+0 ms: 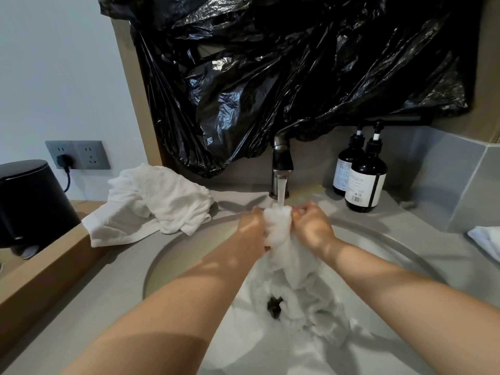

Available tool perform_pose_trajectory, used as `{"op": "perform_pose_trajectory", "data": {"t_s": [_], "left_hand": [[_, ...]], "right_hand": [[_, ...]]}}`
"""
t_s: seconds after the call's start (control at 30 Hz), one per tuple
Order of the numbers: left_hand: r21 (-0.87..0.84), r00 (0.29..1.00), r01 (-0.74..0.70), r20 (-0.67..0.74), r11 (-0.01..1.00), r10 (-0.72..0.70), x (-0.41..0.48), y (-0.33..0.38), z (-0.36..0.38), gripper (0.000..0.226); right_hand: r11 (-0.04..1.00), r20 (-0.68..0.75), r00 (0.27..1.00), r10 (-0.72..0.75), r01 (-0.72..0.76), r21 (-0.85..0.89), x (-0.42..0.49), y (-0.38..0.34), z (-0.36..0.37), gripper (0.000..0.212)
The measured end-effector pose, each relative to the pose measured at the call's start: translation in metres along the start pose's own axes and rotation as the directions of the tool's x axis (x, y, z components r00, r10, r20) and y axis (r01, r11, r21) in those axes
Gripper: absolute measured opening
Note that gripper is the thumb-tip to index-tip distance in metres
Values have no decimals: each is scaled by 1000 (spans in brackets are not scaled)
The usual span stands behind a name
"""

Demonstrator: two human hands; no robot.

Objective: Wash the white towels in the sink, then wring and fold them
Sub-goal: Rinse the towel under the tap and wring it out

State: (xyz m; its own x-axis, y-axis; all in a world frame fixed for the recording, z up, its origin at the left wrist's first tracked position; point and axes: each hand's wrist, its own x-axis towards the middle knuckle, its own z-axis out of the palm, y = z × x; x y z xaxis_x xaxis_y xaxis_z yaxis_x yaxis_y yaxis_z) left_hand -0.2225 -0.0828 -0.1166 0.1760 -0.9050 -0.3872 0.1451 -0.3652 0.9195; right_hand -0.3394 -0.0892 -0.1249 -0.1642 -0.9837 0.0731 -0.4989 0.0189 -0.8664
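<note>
Head view. Grips a towel with both hands over the sink, right under the tap. Wraps the left hand round the bunched top from the left, with its fingers curled behind the cloth and mostly hidden. Pinches the same bunch from the right with the right hand, fingers bent tight onto the cloth. Holds the bunch in the water running from the tap. Lets the rest of the towel hang between the forearms into the basin, wet and crumpled around the drain.

Left of the sink, on the surface: a second towel in a crumpled heap, its near edge reaching the sink's rim. At the right edge: a corner of white cloth, probably another towel. Behind the sink, right of the tap: two dark pump bottles, close together, one in front of the other. Above the tap: black plastic, draped down the wall. Far left: a grey socket with a black plug in it, and below it a black lidded container.
</note>
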Motion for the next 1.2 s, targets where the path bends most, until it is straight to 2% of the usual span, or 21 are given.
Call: {"op": "perform_pose_trajectory", "data": {"t_s": [0.1, 0.2, 0.23, 0.33, 0.4, 0.5, 0.53, 0.6, 0.63, 0.67, 0.7, 0.77, 0.8, 0.83, 0.9, 0.97, 1.03, 1.07, 1.1, 1.17, 1.2], "left_hand": [[233, 987, -56, -135, 971, 89, 6, 5, -3, 59], [321, 975, -55, -187, 945, 121, 6, 5, -8, 57], [349, 974, -57, -186, 935, 128, 4, 4, -9, 54], [206, 986, -143, -59, 968, 158, 2, 5, -8, 46], [204, 990, -142, 31, 969, 139, -3, 3, -4, 47], [385, 985, -169, 93, 907, 144, -6, 3, -7, 42], [480, 979, -204, 117, 853, 168, -1, 1, -11, 37], [699, 968, -231, 232, 677, 92, 0, -1, -20, 33], [773, 951, -271, 306, 574, 37, 1, -2, -25, 34], [798, 918, -310, 393, 516, -56, -1, -4, -30, 37], [787, 867, -354, 478, 505, -137, -1, -7, -33, 46], [710, 790, -414, 591, 570, -162, 5, -15, -33, 78], [681, 784, -429, 607, 594, -130, 6, -16, -34, 83], [657, 782, -446, 616, 608, -92, 7, -17, -34, 77], [660, 803, -458, 595, 596, -42, 11, -14, -38, 53], [705, 839, -433, 543, 561, -35, 16, -12, -44, 41], [748, 887, -341, 456, 569, -67, 19, -9, -50, 39], [787, 911, -297, 403, 541, -87, 19, -8, -54, 38], [844, 928, -277, 359, 460, -99, 19, -7, -58, 37], [957, 956, -250, 268, 150, -116, 14, -6, -64, 35], [967, 961, -253, 250, -11, -115, 14, -8, -64, 32]], "right_hand": [[995, -50, 999, -22, 27, 95, 0, 1, -7, 18], [976, -47, 982, -181, 186, 113, -17, -5, 6, 20], [976, -34, 982, -187, 190, 111, -20, -7, 12, 21], [991, -5, 995, -101, 101, 91, -9, -2, 16, 17], [996, 80, 996, -31, 24, 85, 3, 4, 7, 19], [995, 135, 986, 101, -102, 4, 15, 14, -9, 22], [991, 160, 978, 133, -131, -24, 17, 15, -17, 22], [988, 215, 964, 156, -156, -16, 23, 16, -27, 31], [986, 229, 960, 162, -166, 2, 26, 18, -29, 36], [984, 239, 956, 169, -177, 12, 26, 18, -29, 41], [983, 248, 954, 170, -182, 25, 25, 17, -28, 42], [976, 276, 946, 170, -200, 84, 22, 14, -24, 44], [966, 305, 938, 165, -216, 140, 20, 13, -23, 46], [953, 346, 925, 155, -233, 194, 21, 13, -24, 48], [942, 450, 883, 134, -254, 217, 18, 11, -28, 38], [961, 506, 855, 115, -225, 162, 18, 13, -31, 35], [992, 496, 861, 115, -128, -7, 17, 16, -34, 42], [987, 489, 862, 134, -70, -148, 16, 19, -36, 46], [950, 491, 854, 173, -13, -312, 13, 21, -39, 49], [802, 538, 792, 290, 105, -587, 8, 29, -41, 54], [737, 561, 754, 341, 156, -657, 4, 32, -40, 53]]}}
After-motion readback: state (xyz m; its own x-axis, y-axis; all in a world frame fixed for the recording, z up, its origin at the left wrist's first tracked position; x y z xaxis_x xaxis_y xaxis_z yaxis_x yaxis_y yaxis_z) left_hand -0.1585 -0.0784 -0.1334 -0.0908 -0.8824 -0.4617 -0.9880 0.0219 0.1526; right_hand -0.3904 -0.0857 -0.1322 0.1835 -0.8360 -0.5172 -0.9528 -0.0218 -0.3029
